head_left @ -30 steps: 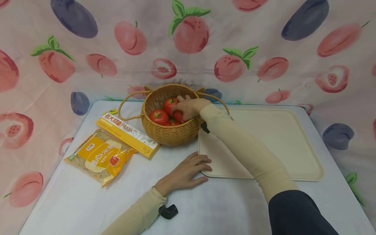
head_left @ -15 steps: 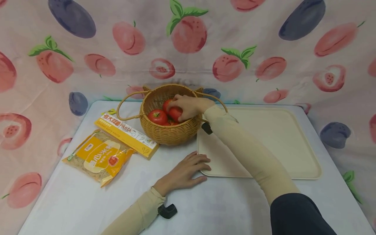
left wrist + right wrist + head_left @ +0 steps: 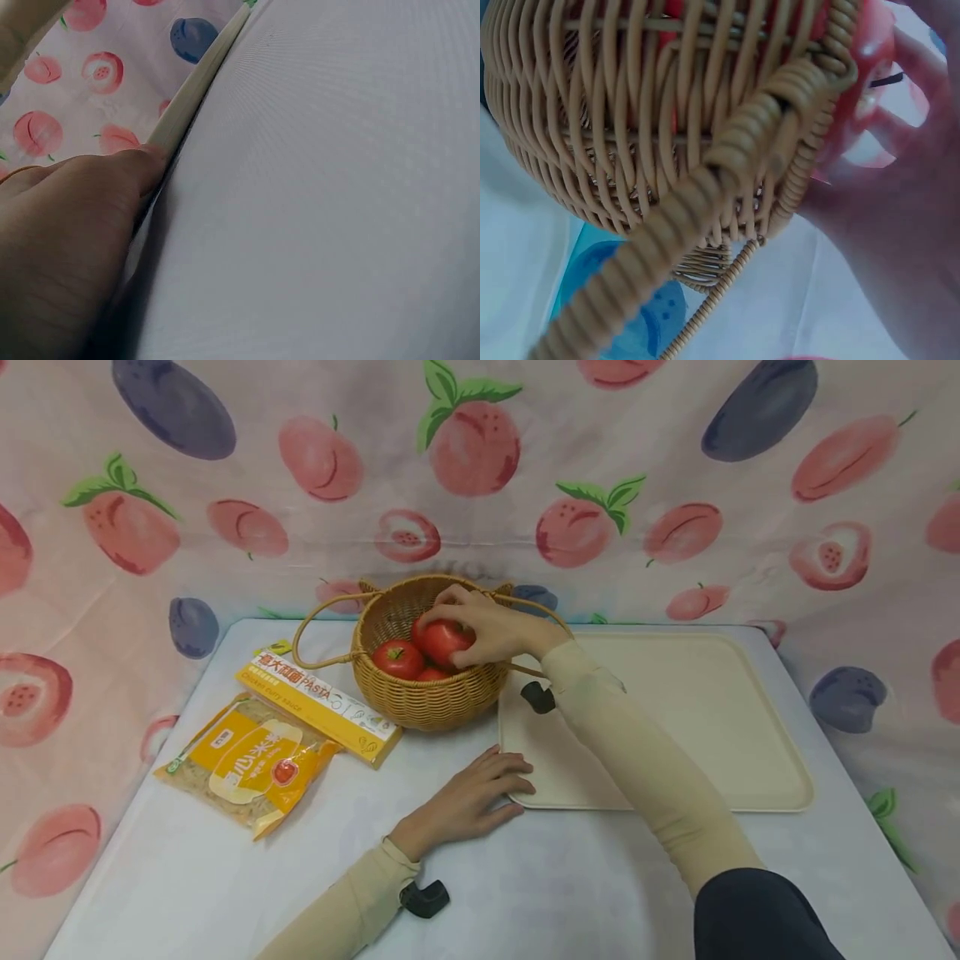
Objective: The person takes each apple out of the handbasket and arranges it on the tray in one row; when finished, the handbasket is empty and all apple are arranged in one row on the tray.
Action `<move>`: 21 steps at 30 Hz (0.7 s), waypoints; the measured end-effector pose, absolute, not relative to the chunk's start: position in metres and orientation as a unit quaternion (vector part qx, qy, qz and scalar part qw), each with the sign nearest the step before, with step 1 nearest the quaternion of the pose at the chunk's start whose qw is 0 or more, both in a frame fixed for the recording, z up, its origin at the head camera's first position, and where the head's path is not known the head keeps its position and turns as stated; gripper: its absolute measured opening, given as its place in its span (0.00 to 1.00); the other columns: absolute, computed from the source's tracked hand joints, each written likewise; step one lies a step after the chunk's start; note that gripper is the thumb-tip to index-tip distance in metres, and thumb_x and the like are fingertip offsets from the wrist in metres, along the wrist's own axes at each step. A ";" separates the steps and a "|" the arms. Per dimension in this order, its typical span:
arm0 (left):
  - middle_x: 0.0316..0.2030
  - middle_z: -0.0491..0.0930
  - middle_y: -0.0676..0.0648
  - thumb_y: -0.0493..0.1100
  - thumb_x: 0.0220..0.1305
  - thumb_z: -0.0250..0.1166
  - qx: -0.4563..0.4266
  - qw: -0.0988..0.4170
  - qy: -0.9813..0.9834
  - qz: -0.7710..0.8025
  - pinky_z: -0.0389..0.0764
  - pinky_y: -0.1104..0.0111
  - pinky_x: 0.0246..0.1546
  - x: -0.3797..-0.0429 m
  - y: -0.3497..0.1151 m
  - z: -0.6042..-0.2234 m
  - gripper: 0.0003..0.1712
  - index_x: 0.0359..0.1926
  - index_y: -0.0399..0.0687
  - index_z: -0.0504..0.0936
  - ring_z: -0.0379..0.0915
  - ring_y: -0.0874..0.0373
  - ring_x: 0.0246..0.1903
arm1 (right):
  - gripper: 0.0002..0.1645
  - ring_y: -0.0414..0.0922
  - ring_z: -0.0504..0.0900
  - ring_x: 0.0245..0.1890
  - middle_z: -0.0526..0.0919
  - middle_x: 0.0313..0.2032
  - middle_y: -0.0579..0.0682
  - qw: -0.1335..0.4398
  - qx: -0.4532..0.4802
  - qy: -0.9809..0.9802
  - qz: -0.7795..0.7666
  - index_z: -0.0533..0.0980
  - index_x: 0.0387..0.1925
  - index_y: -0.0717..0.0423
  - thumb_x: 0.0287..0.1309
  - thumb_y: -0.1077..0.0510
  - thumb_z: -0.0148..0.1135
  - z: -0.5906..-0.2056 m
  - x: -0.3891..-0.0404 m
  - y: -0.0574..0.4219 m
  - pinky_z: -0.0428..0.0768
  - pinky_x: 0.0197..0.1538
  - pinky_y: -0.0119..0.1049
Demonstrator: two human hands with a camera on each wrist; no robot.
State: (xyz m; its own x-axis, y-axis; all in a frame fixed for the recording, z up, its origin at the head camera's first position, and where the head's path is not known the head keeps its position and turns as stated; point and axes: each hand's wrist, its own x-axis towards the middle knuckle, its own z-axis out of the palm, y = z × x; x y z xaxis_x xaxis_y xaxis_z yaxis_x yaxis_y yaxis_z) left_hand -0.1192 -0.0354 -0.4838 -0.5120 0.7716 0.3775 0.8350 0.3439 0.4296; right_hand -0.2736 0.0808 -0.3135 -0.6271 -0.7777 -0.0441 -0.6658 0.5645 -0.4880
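My right hand (image 3: 491,622) curls its fingers and thumb round a red apple (image 3: 444,642) at the top right of the wicker basket (image 3: 431,702). In the right wrist view this apple (image 3: 866,67) shows a dark stem and sits at the woven rim. Other red apples lie in the basket, one apple (image 3: 398,660) on the left with its stem end up. My left hand (image 3: 468,797) rests with extended fingers over the near left corner of the cream tray (image 3: 697,727); the left wrist view has its thumb (image 3: 139,169) along the tray's edge.
Left of the basket lie a yellow-and-white pasta box (image 3: 322,706) and an orange-and-clear food bag (image 3: 251,764). One looped basket handle (image 3: 300,635) reaches over the box; the other (image 3: 543,610) stands beside my right wrist. A fruit-print cloth (image 3: 480,535) hangs behind the table.
My right hand has drawn slightly up and toward me, with the apple now raised higher in the basket. My left hand stays at the tray corner. The head view has shifted slightly.
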 end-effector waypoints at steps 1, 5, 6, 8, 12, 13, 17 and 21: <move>0.54 0.69 0.53 0.50 0.59 0.57 -0.490 0.053 -0.818 -0.297 0.50 0.56 0.67 -0.119 -0.036 -0.484 0.13 0.46 0.58 0.76 0.57 0.58 0.61 | 0.31 0.45 0.58 0.55 0.55 0.58 0.44 0.113 -0.417 0.873 -0.226 0.65 0.55 0.35 0.47 0.52 0.59 -0.312 -0.273 0.082 0.72 0.52 0.44; 0.54 0.69 0.53 0.50 0.59 0.57 -0.488 0.051 -0.817 -0.302 0.50 0.56 0.68 -0.119 -0.036 -0.484 0.13 0.46 0.58 0.76 0.57 0.58 0.62 | 0.31 0.44 0.59 0.56 0.56 0.58 0.45 0.069 -0.431 0.869 -0.235 0.65 0.55 0.34 0.46 0.50 0.59 -0.307 -0.270 0.085 0.72 0.53 0.43; 0.54 0.69 0.53 0.50 0.59 0.57 -0.488 0.051 -0.818 -0.301 0.50 0.56 0.68 -0.119 -0.036 -0.484 0.14 0.46 0.58 0.76 0.57 0.58 0.62 | 0.31 0.44 0.59 0.56 0.56 0.58 0.44 0.064 -0.431 0.869 -0.233 0.65 0.55 0.33 0.47 0.49 0.59 -0.306 -0.269 0.086 0.72 0.53 0.43; 0.54 0.69 0.53 0.51 0.59 0.57 -0.489 0.049 -0.817 -0.301 0.50 0.56 0.68 -0.119 -0.036 -0.484 0.14 0.46 0.58 0.76 0.57 0.58 0.62 | 0.30 0.44 0.58 0.57 0.55 0.59 0.44 0.060 -0.431 0.871 -0.228 0.64 0.56 0.31 0.47 0.47 0.58 -0.302 -0.266 0.088 0.72 0.53 0.44; 0.54 0.69 0.54 0.51 0.59 0.57 -0.489 0.052 -0.819 -0.297 0.50 0.56 0.67 -0.119 -0.036 -0.484 0.14 0.46 0.59 0.75 0.57 0.58 0.61 | 0.30 0.44 0.58 0.57 0.56 0.59 0.44 0.052 -0.430 0.873 -0.226 0.63 0.56 0.31 0.48 0.46 0.57 -0.297 -0.261 0.093 0.72 0.52 0.43; 0.54 0.69 0.54 0.51 0.59 0.57 -0.488 0.053 -0.819 -0.297 0.51 0.56 0.67 -0.120 -0.035 -0.484 0.14 0.46 0.59 0.75 0.57 0.58 0.61 | 0.31 0.43 0.58 0.57 0.56 0.59 0.44 0.049 -0.431 0.872 -0.227 0.63 0.57 0.31 0.48 0.46 0.57 -0.296 -0.260 0.095 0.72 0.52 0.43; 0.54 0.69 0.54 0.51 0.58 0.57 -0.486 0.053 -0.821 -0.295 0.51 0.56 0.67 -0.120 -0.035 -0.485 0.14 0.46 0.59 0.75 0.57 0.59 0.61 | 0.31 0.43 0.58 0.58 0.57 0.59 0.43 0.025 -0.429 0.870 -0.240 0.63 0.56 0.30 0.47 0.46 0.57 -0.293 -0.255 0.102 0.72 0.52 0.44; 0.54 0.69 0.54 0.51 0.58 0.57 -0.485 0.051 -0.822 -0.293 0.50 0.57 0.68 -0.120 -0.035 -0.485 0.14 0.46 0.59 0.75 0.56 0.59 0.62 | 0.32 0.43 0.55 0.61 0.57 0.59 0.43 0.009 -0.426 0.867 -0.259 0.63 0.56 0.29 0.46 0.46 0.58 -0.291 -0.249 0.111 0.72 0.53 0.45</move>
State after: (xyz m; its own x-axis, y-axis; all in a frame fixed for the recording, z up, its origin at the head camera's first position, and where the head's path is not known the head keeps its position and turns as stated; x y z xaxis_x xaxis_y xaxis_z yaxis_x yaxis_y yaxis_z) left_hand -0.1196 -0.0351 -0.4848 -0.5248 0.7678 0.3675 0.8271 0.3579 0.4333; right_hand -0.2489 0.1114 -0.2908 -0.6371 -0.7430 0.2052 -0.7340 0.5036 -0.4557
